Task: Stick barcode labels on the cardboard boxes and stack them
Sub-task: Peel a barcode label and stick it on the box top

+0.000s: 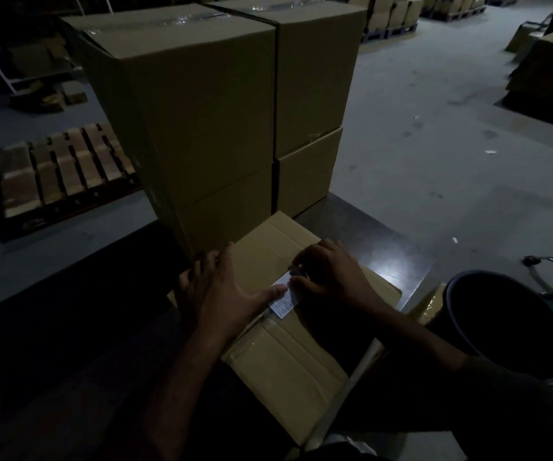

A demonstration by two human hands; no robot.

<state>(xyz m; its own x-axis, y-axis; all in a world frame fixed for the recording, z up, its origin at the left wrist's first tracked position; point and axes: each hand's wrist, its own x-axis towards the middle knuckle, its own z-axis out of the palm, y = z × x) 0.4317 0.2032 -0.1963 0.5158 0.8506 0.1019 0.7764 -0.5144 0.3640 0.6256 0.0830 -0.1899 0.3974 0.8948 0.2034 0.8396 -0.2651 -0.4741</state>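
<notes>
Lighting was dim; detail was limited. The cardboard box point(288, 354) being labelled lay at lower centre of the frame on a dark table point(368, 227), top face up. The barcode label point(283, 302) sat on that top face, near centre frame, partly covered by both hands.

The left hand point(215, 291) lay flat and spread on the box, its thumb stretched right with the tip pressing the label's left edge; it gripped nothing. The right hand point(331, 277) had fingers curled down onto the label's upper right end; whether they pinched a peeled corner or only pressed, I could not tell.

Stacked boxes point(202, 111) stood two high in two columns at upper centre, just behind the working box. A dark bin point(508, 327) stood at right, a wooden pallet point(62, 171) lay on the floor at left.

Risks, as judged: if the right end was pressed down before the label was smoothed from the thumb outward, a crease or bubble could cross the bars. Uneven thumb pressure could skew it.
</notes>
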